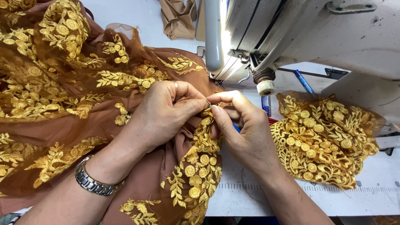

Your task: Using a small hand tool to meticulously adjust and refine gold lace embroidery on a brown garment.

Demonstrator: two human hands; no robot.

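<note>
Brown sheer fabric with gold floral embroidery (pixel 62 83) is spread over the left of a white sewing table (pixel 250 200). My left hand (pixel 162 114), with a ring and a metal wristwatch, pinches the fabric's embroidered edge at the centre. My right hand (pixel 243 129) meets it fingertip to fingertip, pinching the same edge and what looks like a small pin or needle (pixel 208 103). A gold embroidered border (pixel 200 166) hangs down below both hands.
A white sewing machine (pixel 300 37) stands at the back right, its head just behind my hands. A folded piece of gold lace (pixel 325 139) lies to the right. A blue pen (pixel 303 81) and beige cloth (pixel 179 16) lie behind.
</note>
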